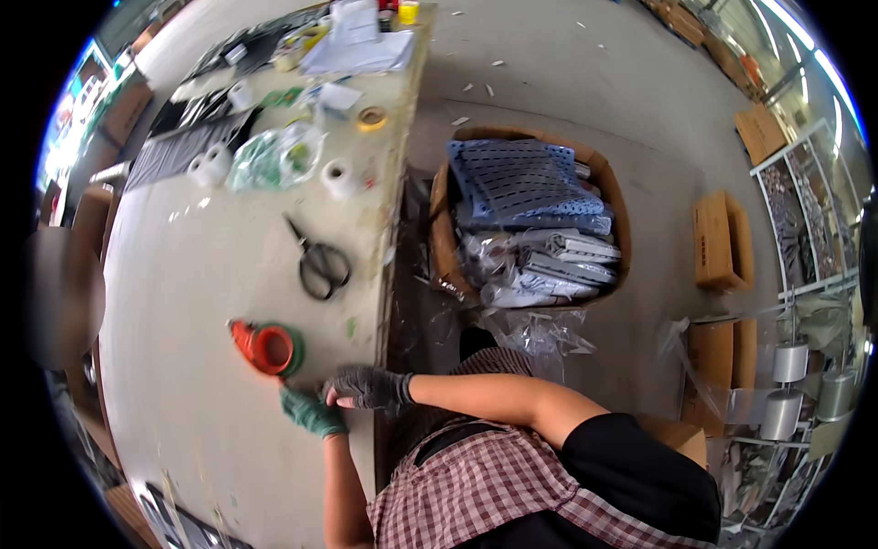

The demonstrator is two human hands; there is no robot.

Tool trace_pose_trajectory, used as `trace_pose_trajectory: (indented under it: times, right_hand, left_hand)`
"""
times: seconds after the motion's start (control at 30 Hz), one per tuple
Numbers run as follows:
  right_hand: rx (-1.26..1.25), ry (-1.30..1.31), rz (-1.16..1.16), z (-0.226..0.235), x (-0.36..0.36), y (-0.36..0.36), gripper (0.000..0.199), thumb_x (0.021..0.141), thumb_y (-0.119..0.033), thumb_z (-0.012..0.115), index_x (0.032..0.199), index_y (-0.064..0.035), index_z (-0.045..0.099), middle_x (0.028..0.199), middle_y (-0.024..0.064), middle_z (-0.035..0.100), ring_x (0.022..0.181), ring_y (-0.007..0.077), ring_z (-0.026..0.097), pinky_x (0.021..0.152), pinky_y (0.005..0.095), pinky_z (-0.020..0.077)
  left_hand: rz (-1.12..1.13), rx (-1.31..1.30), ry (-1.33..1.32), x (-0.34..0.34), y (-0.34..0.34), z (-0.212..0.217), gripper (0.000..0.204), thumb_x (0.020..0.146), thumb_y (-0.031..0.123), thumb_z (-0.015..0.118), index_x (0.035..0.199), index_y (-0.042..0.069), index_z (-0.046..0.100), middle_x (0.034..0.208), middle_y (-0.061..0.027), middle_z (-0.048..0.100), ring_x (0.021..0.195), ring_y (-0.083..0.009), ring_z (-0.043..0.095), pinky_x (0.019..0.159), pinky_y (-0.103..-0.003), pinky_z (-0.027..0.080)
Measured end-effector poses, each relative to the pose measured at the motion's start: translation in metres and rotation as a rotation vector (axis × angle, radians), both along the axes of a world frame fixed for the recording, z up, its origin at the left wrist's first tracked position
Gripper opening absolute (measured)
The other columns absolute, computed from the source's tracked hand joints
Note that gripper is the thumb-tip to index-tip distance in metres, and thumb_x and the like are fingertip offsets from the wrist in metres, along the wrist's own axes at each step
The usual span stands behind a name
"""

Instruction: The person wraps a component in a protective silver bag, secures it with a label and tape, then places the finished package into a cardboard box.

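Tape gun [257,351] sits on the table [183,293] just past the left hand [313,413], so a careless swing could knock it toward the scissors [323,271]. Can't tell if those fingers or the right hand's [368,388] grip anything (blurry).

Red tape dispenser [247,343]; green glove [313,412], grey glove [368,388]; maroon-checked apron [480,471].
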State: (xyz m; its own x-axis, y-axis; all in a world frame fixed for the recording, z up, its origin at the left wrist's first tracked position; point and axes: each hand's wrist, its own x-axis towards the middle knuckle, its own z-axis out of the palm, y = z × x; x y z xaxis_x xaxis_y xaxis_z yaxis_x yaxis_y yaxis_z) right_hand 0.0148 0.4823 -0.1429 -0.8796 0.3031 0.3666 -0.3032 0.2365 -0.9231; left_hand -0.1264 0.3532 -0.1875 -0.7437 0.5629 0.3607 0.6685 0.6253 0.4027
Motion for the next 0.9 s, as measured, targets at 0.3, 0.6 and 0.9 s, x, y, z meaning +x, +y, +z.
trace_pose_trajectory:
  times: [0.3,0.6,0.9]
  right_hand:
    - [0.651,-0.994,-1.073,-0.140,0.396,0.263,0.065,0.072,-0.005,0.053,0.135,-0.0049,0.035,0.133,0.0181,0.044,0.121,0.0407,0.043,0.103,0.0456,0.0350]
    - [0.532,-0.976,-0.395,-0.173,0.461,0.349,0.079,0.054,-0.015,0.082,0.126,-0.0118,0.048,0.105,0.0154,0.056,0.101,0.0357,0.054,0.093,0.0394,0.0438]
    - [0.942,-0.696,-0.391,0.131,0.362,0.210,0.055,0.066,-0.034,0.077,0.115,-0.0174,0.062,0.118,0.0159,0.055,0.106,0.0366,0.056,0.091,0.0465,0.0471]
  left_hand:
    - [0.000,-0.353,0.183,0.015,0.040,0.026,0.047,0.090,0.020,0.048,0.137,0.013,0.049,0.136,-0.0182,0.047,0.122,-0.0362,0.045,0.102,-0.047,0.035]
    - [0.011,-0.307,0.253,0.015,0.038,0.020,0.047,0.095,0.031,0.044,0.132,0.003,0.048,0.133,-0.0187,0.050,0.121,-0.0364,0.047,0.101,-0.046,0.036]
    - [-0.750,0.004,-0.485,0.175,0.149,0.096,0.065,0.064,0.018,0.081,0.122,0.006,0.054,0.121,-0.0160,0.057,0.114,-0.0343,0.053,0.097,-0.043,0.043]
